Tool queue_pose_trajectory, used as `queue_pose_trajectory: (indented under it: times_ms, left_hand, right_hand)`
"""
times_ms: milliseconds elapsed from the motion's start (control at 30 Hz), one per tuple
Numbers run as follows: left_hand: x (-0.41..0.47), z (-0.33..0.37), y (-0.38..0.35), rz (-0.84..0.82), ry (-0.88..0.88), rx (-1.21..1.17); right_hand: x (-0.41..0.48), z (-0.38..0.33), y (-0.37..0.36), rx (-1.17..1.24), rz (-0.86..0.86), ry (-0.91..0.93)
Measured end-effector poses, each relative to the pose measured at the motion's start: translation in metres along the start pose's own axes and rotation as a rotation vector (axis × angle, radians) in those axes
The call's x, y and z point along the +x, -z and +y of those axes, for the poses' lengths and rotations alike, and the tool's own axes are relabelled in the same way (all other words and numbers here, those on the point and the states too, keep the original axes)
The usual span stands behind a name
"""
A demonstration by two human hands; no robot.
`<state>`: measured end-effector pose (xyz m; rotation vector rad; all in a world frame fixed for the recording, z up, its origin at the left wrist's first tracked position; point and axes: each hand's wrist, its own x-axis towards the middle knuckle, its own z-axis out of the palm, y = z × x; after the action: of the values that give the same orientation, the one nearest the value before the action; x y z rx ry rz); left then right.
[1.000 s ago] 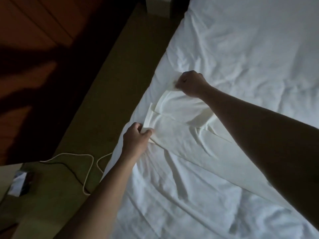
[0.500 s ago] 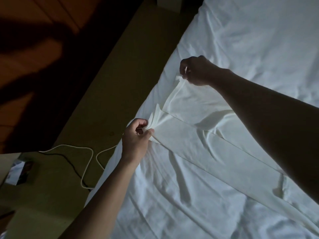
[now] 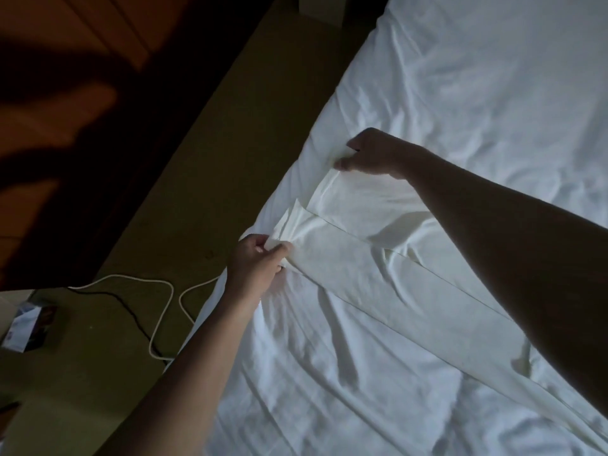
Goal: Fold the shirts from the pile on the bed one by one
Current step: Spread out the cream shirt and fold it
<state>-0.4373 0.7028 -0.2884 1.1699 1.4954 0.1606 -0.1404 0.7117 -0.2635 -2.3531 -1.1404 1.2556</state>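
A cream-white shirt lies folded into a long strip across the white bed sheet, running from the bed's left edge toward the lower right. My left hand pinches the near corner of the strip's end at the bed edge. My right hand grips the far corner of that same end, fingers curled on the cloth, low over the sheet. My right forearm hides part of the shirt's far side. No pile of shirts is in view.
Left of the bed runs a dull olive floor strip with a white cable looped on it and a dark cable beside it. A small packet lies at far left. A pale box stands at the top edge.
My right hand has come down from its raised position and lowered its corner of the shirt end toward the sheet. My left hand has kept its pinch in about the same place.
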Motion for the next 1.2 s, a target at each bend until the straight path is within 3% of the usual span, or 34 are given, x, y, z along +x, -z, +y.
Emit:
queue_pose_trajectory:
  times_ms: [67,167,333,467,633,800,867,967,1067,1133,1200]
  left_hand:
    - [-0.004,0.004,-0.002,0.043,-0.053,-0.073]
    - [-0.022,0.013,-0.009,0.083,-0.199,-0.144]
    - [-0.081,0.031,-0.038,0.090,-0.632,0.111]
    - [-0.131,0.037,-0.088,-0.011,-0.807,0.269]
    - [-0.179,0.005,-0.178,-0.200,-1.193,0.471]
    - [-0.219,-0.047,-0.253,-0.554,-1.167,0.700]
    - [-0.230,-0.061,-0.265,-0.613,-1.189,0.744]
    - [-0.235,-0.074,-0.264,-0.432,-1.231,0.693]
    - [-0.220,-0.079,-0.253,-0.198,-1.122,0.630]
    - [-0.210,-0.083,-0.249,-0.191,-1.101,0.706]
    - [-0.209,-0.091,-0.251,-0.291,-1.129,0.897]
  right_hand:
    - [-0.002,-0.002,-0.001,0.164,0.058,0.068]
    - [-0.021,0.003,0.009,0.196,0.099,0.160]
    - [-0.081,0.039,0.038,0.094,0.194,0.235]
    - [-0.131,0.090,0.057,0.022,0.210,0.179]
    - [-0.201,0.173,0.069,-0.010,0.255,0.086]
    - [-0.257,0.262,0.053,-0.024,0.277,-0.052]
    - [-0.273,0.287,0.039,0.014,0.305,-0.086]
    - [-0.284,0.308,0.013,0.144,0.450,-0.150]
    - [-0.280,0.318,-0.011,0.271,0.561,-0.306]
    - [-0.274,0.318,-0.019,0.339,0.566,-0.368]
    - [-0.265,0.316,-0.018,0.380,0.560,-0.405]
